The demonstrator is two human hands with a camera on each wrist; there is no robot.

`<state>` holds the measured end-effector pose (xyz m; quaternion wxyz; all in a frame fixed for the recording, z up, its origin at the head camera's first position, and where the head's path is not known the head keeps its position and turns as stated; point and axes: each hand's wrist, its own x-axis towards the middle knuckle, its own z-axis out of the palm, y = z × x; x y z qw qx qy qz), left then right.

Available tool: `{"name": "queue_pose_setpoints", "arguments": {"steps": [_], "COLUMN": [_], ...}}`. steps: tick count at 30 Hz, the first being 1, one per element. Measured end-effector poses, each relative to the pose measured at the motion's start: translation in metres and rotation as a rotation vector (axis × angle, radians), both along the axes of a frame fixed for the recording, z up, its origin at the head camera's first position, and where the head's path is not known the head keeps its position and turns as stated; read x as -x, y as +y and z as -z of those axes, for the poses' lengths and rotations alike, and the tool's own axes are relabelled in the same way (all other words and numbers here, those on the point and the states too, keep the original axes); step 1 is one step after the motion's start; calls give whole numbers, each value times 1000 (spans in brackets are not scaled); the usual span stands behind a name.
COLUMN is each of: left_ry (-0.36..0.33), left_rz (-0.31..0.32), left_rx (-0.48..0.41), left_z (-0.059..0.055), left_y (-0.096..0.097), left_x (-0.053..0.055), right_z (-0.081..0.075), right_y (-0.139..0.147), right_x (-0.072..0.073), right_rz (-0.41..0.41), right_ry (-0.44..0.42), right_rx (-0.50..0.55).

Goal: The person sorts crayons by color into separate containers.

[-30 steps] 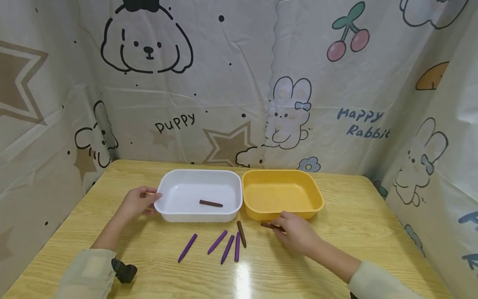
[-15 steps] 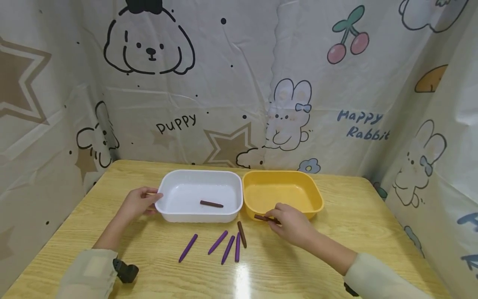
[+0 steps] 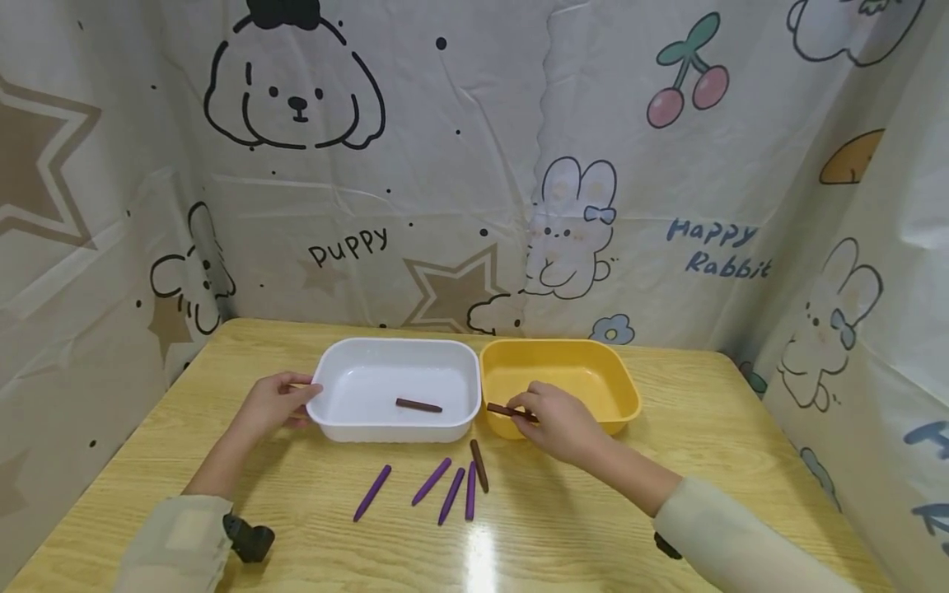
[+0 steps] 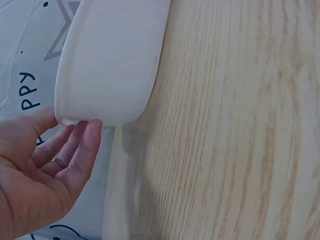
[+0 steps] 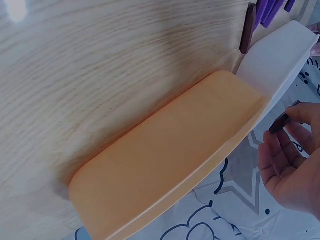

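Note:
My left hand [image 3: 268, 405] pinches the left end of a white plastic tray [image 3: 393, 431], thumb at the rim [image 4: 59, 112] and fingertips against its outer wall. One brown crayon [image 3: 418, 405] lies inside that tray. Between thumb and fingers, my right hand [image 3: 563, 424] holds another brown crayon [image 3: 498, 408], its free end pointing left. That hand overlaps the front rim of the yellow tray [image 3: 600, 385] in the head view. In the right wrist view the held crayon [image 5: 279, 123] shows above the rim line, near where the two trays meet.
In front of the trays lie several purple crayons [image 3: 372, 492] and one brown crayon [image 3: 479, 466] on the wooden table [image 3: 311, 527]. The trays stand side by side near the back edge. A printed curtain [image 3: 445, 189] hangs behind and along both sides.
My right hand has lifted the brown crayon from in front of the yellow tray, moving up and left to its front rim. The left hand stays on the white tray.

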<state>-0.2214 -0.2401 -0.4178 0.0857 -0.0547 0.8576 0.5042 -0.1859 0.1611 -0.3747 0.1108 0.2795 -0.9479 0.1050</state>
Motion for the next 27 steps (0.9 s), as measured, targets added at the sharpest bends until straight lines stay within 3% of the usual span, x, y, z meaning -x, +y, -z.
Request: {"name": "queue_pose_setpoints", "arguments": {"steps": [14,27], "left_ry": [25,32], "left_rz": [14,22], "left_rx": [-32,-41], "left_z": [0,0], "left_y": [1,0], "left_x": [-1,-1], "right_z": [-6,4], "right_y": [-31,-65], "right_x": [20,42], "right_rz": [-47,-78], "right_ry": [-13,-63], "right_rx": [22,21]}}
